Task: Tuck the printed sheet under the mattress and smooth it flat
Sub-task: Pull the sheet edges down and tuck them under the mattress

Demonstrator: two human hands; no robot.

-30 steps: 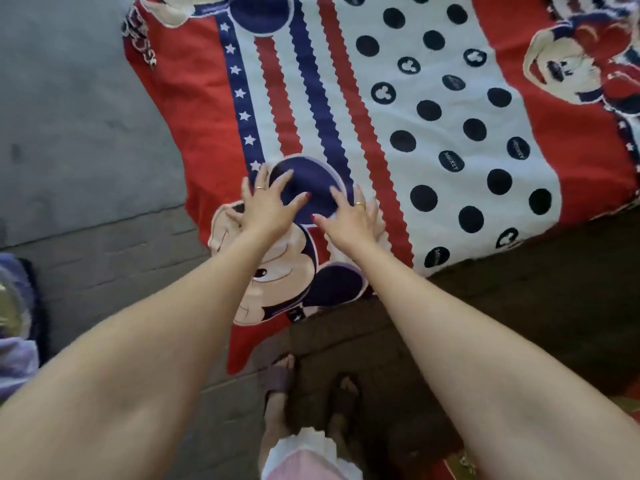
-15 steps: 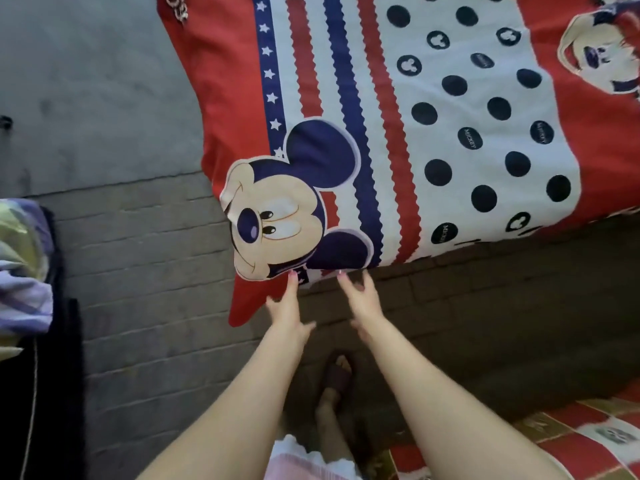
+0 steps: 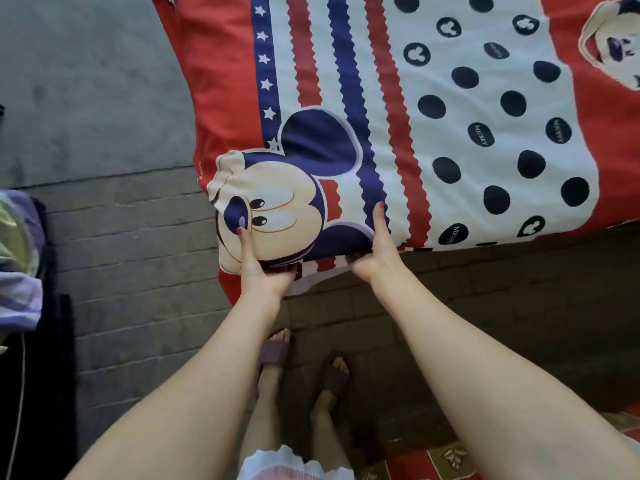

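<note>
Both hands are gripping the near corner of the printed sheet (image 3: 433,109), which is covering the bed & running out of frame at top and right. The left hand (image 3: 258,263) is clamped on the sheet edge just below the big cartoon mouse face (image 3: 273,209): thumb lying up on top of the fabric, other fingers going under the edge, so they're hidden. The right hand (image 3: 375,252) is clamped the same way at the edge just right of the face, thumb up along the blue zigzag stripe (image 3: 349,98), rest of the fingers curled under & mostly out of sight. The hands are sitting apart w/ the lower part of the face between them.

The sheet is bunching in folds at the face's left side. A red flap of it is hanging down below the left hand toward the brick floor (image 3: 138,271). The mattress itself isn't showing; it's all under fabric, so can't tell how far the edge is tucked.

A second cartoon face (image 3: 613,43) is sitting at the top right, cut off by the frame. Below the arms, two feet in purple slippers (image 3: 303,367) are standing on the bricks. At the left edge a bundle of purple & green cloth (image 3: 17,258) is only partly in view, hard to make out. A patterned red mat (image 3: 446,459) is peeking in at bottom right, mostly hidden by the right forearm.
</note>
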